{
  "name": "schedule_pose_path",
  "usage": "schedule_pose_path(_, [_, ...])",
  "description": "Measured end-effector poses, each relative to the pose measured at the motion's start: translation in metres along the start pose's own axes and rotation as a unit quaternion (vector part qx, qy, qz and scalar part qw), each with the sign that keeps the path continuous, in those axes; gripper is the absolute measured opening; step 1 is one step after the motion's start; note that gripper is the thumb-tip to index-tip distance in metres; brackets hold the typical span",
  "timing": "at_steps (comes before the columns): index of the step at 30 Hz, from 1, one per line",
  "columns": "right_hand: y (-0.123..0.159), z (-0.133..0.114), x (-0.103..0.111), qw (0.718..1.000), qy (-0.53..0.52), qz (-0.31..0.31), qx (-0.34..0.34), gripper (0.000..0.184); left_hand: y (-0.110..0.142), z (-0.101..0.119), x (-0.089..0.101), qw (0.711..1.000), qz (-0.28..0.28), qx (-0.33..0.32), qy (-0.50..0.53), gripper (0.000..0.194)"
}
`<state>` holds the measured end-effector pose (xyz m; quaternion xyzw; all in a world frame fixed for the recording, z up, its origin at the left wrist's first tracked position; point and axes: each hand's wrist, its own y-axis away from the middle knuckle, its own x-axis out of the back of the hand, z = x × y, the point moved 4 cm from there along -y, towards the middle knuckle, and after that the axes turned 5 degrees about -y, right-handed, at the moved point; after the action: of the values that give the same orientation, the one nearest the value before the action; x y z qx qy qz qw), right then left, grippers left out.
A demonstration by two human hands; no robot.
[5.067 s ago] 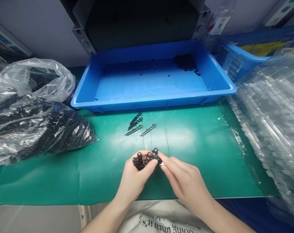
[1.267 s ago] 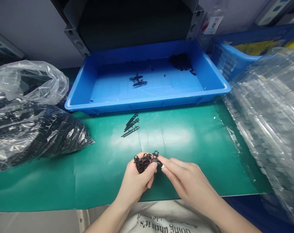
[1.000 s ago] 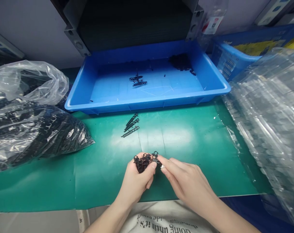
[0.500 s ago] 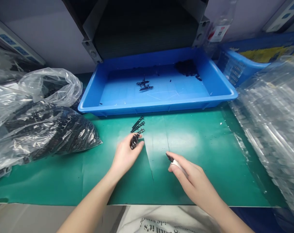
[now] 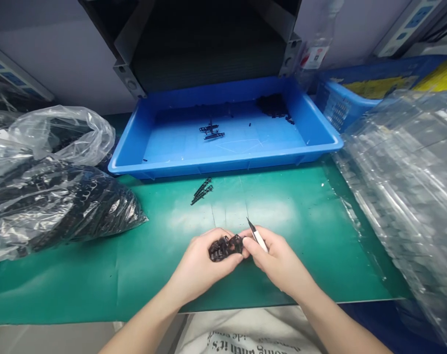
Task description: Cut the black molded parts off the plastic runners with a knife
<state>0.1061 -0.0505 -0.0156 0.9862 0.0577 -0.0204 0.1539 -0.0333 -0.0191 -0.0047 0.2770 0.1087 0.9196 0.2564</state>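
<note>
Both hands meet low over the green mat [image 5: 98, 265], close to the near edge of the table. Left hand [image 5: 199, 268] curls its fingers around a clump of small black plastic parts [image 5: 225, 247], thumb pressed along the near side of the clump. Right hand [image 5: 278, 260] touches the right end of that same clump with its fingertips and at the same time pinches a thin white tool with a dark tip [image 5: 256, 235], which sticks up and away from the knuckles, slanting to the left. Below the wrists a white cloth with dark printed letters [image 5: 245, 339] shows at the bottom edge. Farther out on the mat, a pair of short black strips [image 5: 201, 191] lies loose, well apart from the hands and just in front of the tray. Off to the left sits a clear plastic bag stuffed with black parts [image 5: 57, 206], with a second crumpled bag [image 5: 65, 132] behind it. Along the right side a heap of clear plastic film [image 5: 411, 196] covers the table edge. Beyond the strips stands a shallow blue tray [image 5: 223, 164]; a few black strips [image 5: 211, 132] lie on its floor near the middle and a small dark pile [image 5: 273, 104] rests in its far right corner. Behind the right end of the tray is a blue basket [image 5: 337, 105].
</note>
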Motion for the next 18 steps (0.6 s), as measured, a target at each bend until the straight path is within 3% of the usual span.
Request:
schedule_pose_path(4, [0.000, 0.004, -0.009, 0.982, -0.165, -0.074, -0.054, 0.022, 0.008, -0.009, -0.017, 0.965, -0.072, 0.089, 0.236, 0.016])
schedule_pose_path(7, [0.001, 0.008, -0.009, 0.978, -0.183, -0.084, -0.059, 0.024, 0.011, -0.014, -0.025, 0.934, -0.073, 0.108, 0.333, 0.019])
schedule_pose_path(9, [0.003, 0.007, -0.005, 0.988, -0.129, -0.073, -0.028, 0.027, 0.012, -0.016, -0.025, 0.926, -0.044, 0.108, 0.359, 0.019])
schedule_pose_path(12, [0.010, 0.000, 0.001, 0.996, 0.030, -0.067, 0.043, 0.036, 0.013, -0.016, -0.020, 0.927, 0.005, 0.088, 0.364, 0.021])
schedule_pose_path(18, [0.022, -0.011, 0.000, 0.940, 0.294, -0.103, 0.138, 0.036, 0.017, -0.016, -0.013, 0.939, 0.013, 0.061, 0.338, 0.019])
